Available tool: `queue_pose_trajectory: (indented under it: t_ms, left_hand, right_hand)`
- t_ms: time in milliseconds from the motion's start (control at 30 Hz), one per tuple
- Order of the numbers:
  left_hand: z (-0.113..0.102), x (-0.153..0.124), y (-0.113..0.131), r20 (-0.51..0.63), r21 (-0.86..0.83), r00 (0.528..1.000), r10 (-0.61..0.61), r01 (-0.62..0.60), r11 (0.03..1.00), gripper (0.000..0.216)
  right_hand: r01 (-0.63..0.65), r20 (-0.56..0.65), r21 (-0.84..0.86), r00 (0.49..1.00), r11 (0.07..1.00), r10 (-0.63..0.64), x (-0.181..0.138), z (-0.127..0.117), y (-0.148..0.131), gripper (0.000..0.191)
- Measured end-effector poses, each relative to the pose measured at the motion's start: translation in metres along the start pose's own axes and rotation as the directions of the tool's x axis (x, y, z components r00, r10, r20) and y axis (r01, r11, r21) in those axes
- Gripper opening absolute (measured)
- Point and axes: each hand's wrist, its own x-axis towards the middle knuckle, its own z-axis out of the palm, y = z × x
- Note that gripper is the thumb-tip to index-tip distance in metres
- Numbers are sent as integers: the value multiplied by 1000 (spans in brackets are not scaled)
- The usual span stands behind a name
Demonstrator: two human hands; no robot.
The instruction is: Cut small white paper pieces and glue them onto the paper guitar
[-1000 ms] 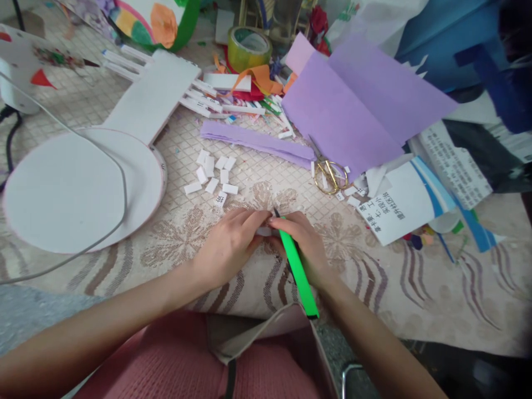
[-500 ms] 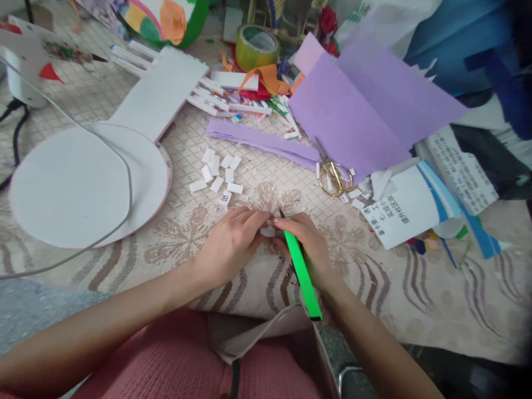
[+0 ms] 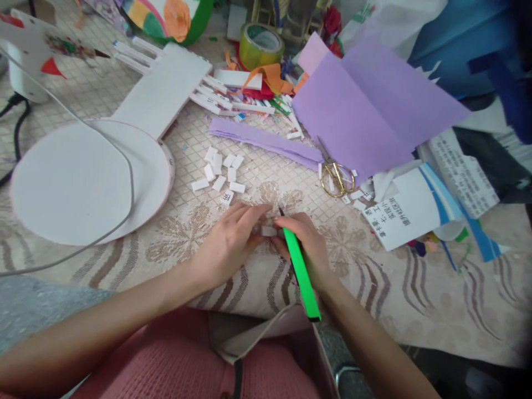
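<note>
In the head view, my right hand (image 3: 307,241) is closed around a green utility knife (image 3: 302,271), its dark tip pointing away from me. A small white piece of foam board or card (image 3: 268,231) sits between my two hands, low over the table's near side. My left hand (image 3: 226,241) has its thumb at that white piece, and its index finger arches above it. The right hand's fingertips also come close to the piece; exact contact is partly hidden. Beyond my left hand lie several cut white pieces (image 3: 219,172), one printed with a character (image 3: 226,197).
Gold-handled scissors (image 3: 337,180) lie near purple paper sheets (image 3: 353,111) and a folded purple strip (image 3: 266,144). At left are a white round board (image 3: 75,183) with a cable (image 3: 132,183) across it and a glue gun (image 3: 25,55). A tape roll (image 3: 261,47) stands behind.
My left fingers have lifted and parted slightly from the right hand's fingertips, so more of the white piece shows. The knife remains in my right hand. The view has shifted slightly.
</note>
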Motion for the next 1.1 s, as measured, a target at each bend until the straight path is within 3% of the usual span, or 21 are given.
queue_pose_trajectory:
  t_ms: [267,800,967,1100]
  left_hand:
    - [-11,-17,2,-5,-53,991,-131,131,990,17]
    - [-4,-26,3,15,-99,996,-88,89,991,25]
    - [-6,-22,3,5,-143,987,-162,161,977,25]
    - [-5,-13,5,4,-116,993,-117,117,986,27]
  right_hand:
    - [-11,-20,-19,1000,1000,11,-1,1,-3,37]
    - [5,-16,-51,1000,999,-6,-1,1,-2,40]
    - [-11,-7,-29,1000,1000,10,-2,1,-1,38]
    - [-19,3,-8,1000,1000,19,-3,1,1,40]
